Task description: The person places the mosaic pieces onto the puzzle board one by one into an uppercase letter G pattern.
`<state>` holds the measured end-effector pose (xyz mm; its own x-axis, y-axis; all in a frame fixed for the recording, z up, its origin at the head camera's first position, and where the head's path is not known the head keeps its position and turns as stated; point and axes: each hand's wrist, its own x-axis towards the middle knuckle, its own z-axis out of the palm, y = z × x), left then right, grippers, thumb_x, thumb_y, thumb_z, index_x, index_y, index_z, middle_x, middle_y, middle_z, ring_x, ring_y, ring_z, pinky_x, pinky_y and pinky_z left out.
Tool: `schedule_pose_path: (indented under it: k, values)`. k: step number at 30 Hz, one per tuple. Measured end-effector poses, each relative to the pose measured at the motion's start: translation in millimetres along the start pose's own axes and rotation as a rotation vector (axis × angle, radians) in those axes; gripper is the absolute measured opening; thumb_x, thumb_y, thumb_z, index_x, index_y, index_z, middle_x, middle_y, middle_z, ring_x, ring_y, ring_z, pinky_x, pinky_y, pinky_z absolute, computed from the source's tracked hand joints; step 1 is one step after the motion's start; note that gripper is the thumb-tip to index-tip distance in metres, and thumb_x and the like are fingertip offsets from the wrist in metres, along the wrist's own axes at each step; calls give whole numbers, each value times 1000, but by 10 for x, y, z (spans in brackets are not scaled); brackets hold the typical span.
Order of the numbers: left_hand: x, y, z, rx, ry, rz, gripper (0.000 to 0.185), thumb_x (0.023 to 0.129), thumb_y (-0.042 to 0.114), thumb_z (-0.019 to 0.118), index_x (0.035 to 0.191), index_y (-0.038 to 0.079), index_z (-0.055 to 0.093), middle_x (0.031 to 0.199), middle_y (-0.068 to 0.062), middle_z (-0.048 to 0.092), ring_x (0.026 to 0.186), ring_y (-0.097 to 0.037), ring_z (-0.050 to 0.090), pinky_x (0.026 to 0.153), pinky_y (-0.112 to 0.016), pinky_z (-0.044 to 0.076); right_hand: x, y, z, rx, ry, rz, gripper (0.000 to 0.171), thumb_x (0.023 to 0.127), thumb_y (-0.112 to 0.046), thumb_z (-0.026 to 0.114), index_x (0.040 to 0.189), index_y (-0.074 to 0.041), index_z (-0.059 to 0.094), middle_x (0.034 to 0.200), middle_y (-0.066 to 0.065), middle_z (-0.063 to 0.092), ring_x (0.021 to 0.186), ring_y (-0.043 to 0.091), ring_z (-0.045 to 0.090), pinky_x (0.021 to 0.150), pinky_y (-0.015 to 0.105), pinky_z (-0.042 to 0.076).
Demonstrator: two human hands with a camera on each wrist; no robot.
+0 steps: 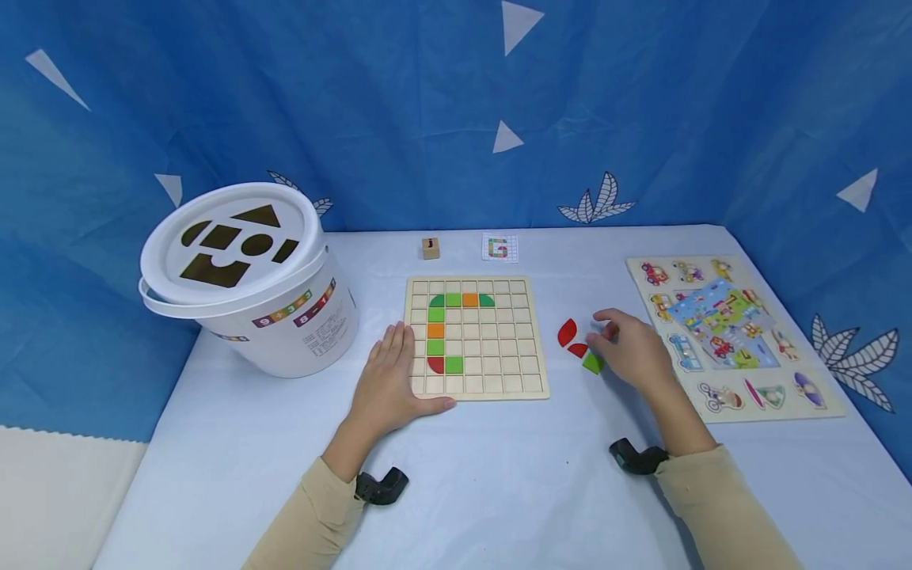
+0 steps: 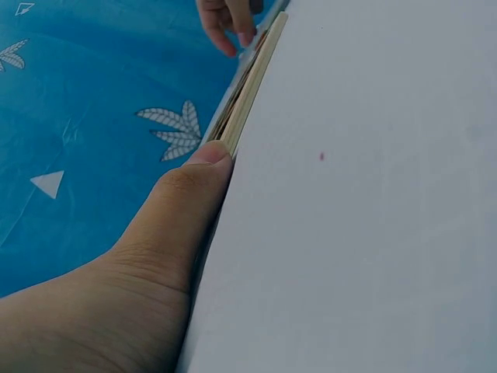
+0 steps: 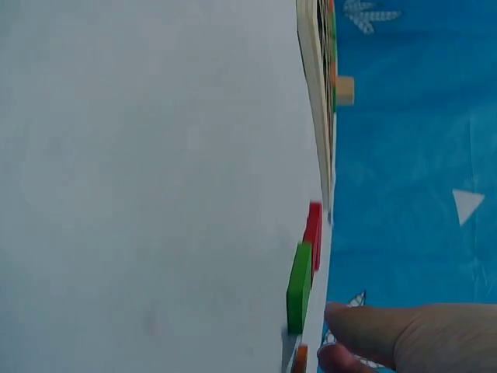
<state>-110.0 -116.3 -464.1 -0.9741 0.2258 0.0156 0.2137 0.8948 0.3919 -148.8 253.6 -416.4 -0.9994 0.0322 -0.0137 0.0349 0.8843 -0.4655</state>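
My left hand [image 1: 388, 388] lies with straight fingers along the left edge of a wooden grid board [image 1: 499, 340], its thumb at the near edge. In the left wrist view the thumb [image 2: 182, 206] presses against the board's side. Green, orange and red tiles on the board make a C-like shape. My right hand [image 1: 634, 348] hovers right of the board, thumb and forefinger apart, above loose tiles. Nearest it is a green square tile [image 1: 593, 362], beside red curved tiles [image 1: 567, 332]. The right wrist view shows an orange tile [image 3: 300, 359] below the fingertips, hidden from the head view.
A white lidded bucket [image 1: 285, 340] with shape holes stands at the left. Behind the board are a small wooden block [image 1: 431, 248] and a pattern card [image 1: 500, 248]. A vehicle puzzle board [image 1: 777, 400] with a colourful picture sheet [image 1: 727, 317] on it lies at the right.
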Motion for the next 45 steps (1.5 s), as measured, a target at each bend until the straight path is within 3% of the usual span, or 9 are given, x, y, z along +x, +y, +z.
schedule_pose_path:
  k: [10,15,22,26,33,39,45]
  values:
    - [-2,-8,11,-1,-13,-8,135,65,84,65,158,2,12,168,-12,8,157,-26,5,126,-50,13,17,199,-68,-54,-21,115,44,93,-21,69,129,3,59,92,18,63,80,28,55,64,31,43]
    - [1,-15,14,-4,-16,-12,134,66,83,65,158,2,12,168,-11,7,157,-26,4,126,-49,12,28,202,-71,-34,-12,100,38,93,-20,70,123,1,61,91,16,61,79,28,53,64,32,42]
    - [1,-12,3,1,-18,-12,134,66,83,65,158,2,12,168,-12,8,157,-27,4,126,-50,13,45,180,-58,37,-25,79,30,94,-15,67,119,-3,58,111,20,61,99,34,55,81,46,51]
    - [3,-7,0,2,-22,-13,135,66,84,65,158,2,11,168,-12,7,157,-27,4,126,-49,12,64,155,-36,80,-9,42,25,96,-15,64,117,-4,58,111,20,62,95,33,56,75,38,49]
    - [3,-5,2,4,-24,-13,135,65,84,65,158,2,11,168,-12,7,157,-27,4,126,-49,12,70,-109,74,167,-17,17,23,96,-18,66,115,-7,60,106,16,64,84,27,57,61,26,50]
    - [6,-4,5,3,-23,-15,135,65,83,66,158,2,12,168,-13,8,157,-27,4,126,-49,12,7,-505,225,218,-70,-66,18,94,-19,68,109,-11,62,96,9,64,77,23,52,60,27,44]
    - [9,-10,7,6,-18,-19,135,64,85,65,158,3,13,168,-12,9,157,-26,5,126,-49,12,-73,-846,390,259,-146,-141,17,92,-23,72,104,-17,62,92,2,63,61,21,47,49,25,36]
